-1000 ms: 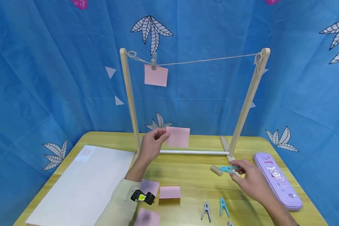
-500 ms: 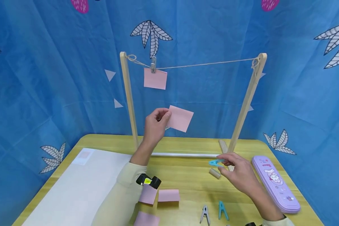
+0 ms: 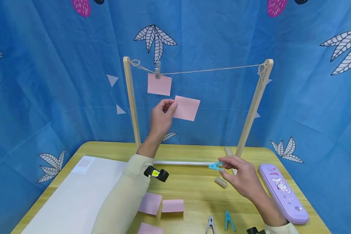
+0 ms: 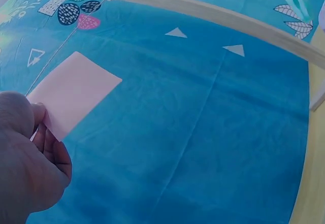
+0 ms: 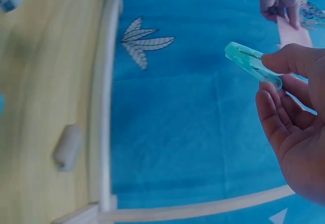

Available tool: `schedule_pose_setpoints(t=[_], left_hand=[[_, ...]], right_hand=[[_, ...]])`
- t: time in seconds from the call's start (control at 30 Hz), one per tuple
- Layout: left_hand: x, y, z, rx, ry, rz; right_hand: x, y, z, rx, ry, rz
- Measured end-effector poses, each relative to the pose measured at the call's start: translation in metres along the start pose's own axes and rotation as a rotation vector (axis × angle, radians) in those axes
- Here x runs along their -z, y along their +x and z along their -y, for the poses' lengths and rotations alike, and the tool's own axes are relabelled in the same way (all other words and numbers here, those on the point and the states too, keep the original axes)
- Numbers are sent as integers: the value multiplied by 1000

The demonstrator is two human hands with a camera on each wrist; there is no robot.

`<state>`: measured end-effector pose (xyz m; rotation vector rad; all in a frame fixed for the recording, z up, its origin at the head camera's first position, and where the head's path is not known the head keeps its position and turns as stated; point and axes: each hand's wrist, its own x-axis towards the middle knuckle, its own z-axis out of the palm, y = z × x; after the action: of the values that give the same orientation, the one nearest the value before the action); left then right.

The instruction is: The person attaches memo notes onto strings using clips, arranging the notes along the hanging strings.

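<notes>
Between thumb and fingers, my left hand (image 3: 162, 117) pinches the left edge of a pink paper (image 3: 187, 108), held up below the string (image 3: 213, 69). The left wrist view shows the same pink paper (image 4: 76, 94) tilted, with the string running behind it. My right hand (image 3: 241, 174) pinches a teal clothespin (image 3: 215, 166) low over the table; in the right wrist view the teal clothespin (image 5: 251, 64) lies between thumb and fingers. Another pink paper (image 3: 159, 85) hangs from the string by a grey clothespin (image 3: 157, 70), above and left of the held one.
Two wooden posts (image 3: 254, 107) carry the string, joined low down by a white rod (image 3: 184, 163). On the table lie several pink papers (image 3: 173, 206), a grey clothespin (image 3: 210, 224), a teal clothespin (image 3: 229, 221), a small wooden cylinder (image 3: 220, 182), a purple case (image 3: 283, 193) and a white board (image 3: 79, 195).
My left hand has raised the pink paper from near the table to just under the string. My right hand has moved left and slightly up with the teal clothespin.
</notes>
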<state>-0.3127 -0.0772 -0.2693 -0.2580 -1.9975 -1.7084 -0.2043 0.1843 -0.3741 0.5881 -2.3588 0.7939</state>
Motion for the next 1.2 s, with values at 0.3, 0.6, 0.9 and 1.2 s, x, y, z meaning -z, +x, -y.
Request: schedule_pose_setpoints(t=[0.3, 0.6, 0.9, 1.2], left_hand=[[-6, 18, -10, -33, -11, -44], [-14, 33, -18, -27, -37, -55], [-20, 42, -18, -2, -83, -88], [-22, 47, -23, 8, -142, -103]], right_hand=[[9, 35, 18, 146, -2, -100], [24, 86, 43, 161, 91, -188], [31, 141, 64, 154, 186, -181], [41, 196, 77, 156, 158, -223]])
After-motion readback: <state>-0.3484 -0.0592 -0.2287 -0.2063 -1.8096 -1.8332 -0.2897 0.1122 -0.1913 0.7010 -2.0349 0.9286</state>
